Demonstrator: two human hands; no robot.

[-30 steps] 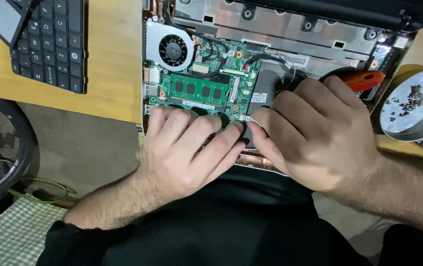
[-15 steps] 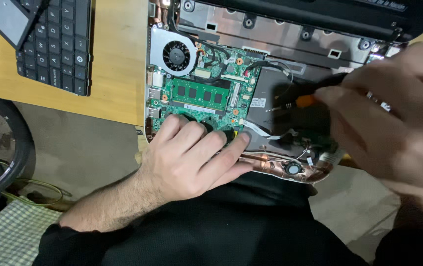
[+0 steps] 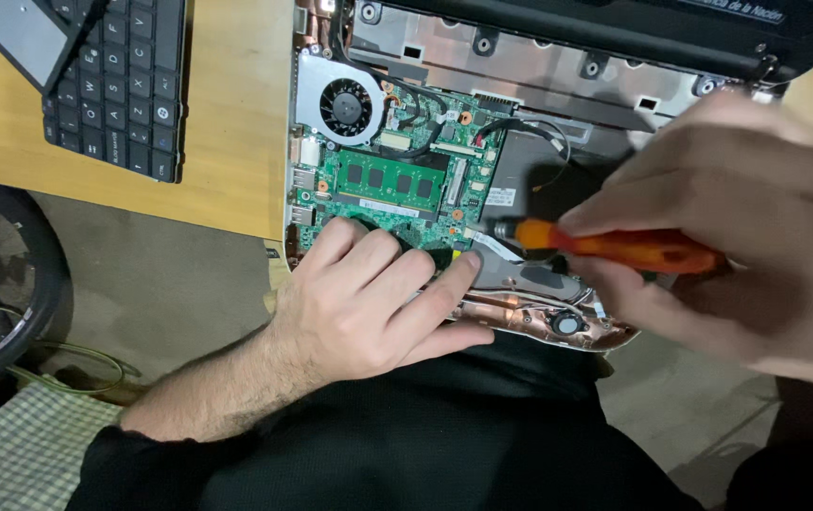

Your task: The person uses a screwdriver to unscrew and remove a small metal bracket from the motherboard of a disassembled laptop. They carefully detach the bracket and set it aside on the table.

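Observation:
An opened laptop chassis (image 3: 539, 76) lies at the table's front edge, with a green circuit board (image 3: 397, 180) and a round cooling fan (image 3: 345, 102) exposed. My left hand (image 3: 373, 298) rests flat on the board's near edge, fingers spread and holding nothing. My right hand (image 3: 738, 227) is raised close to the camera and grips an orange-handled screwdriver (image 3: 615, 244). Its metal tip points left toward the board's lower right corner. The right hand hides the chassis's right side.
A detached black keyboard (image 3: 118, 85) lies on the wooden table (image 3: 227, 123) at the upper left. A dark round object (image 3: 0, 284) and a checked cloth (image 3: 28, 454) sit off the table at the left. My dark clothing fills the foreground.
My right hand has lifted off the board and risen toward the camera, turning the orange screwdriver so that it lies level with its tip pointing left. My left hand has stayed on the board.

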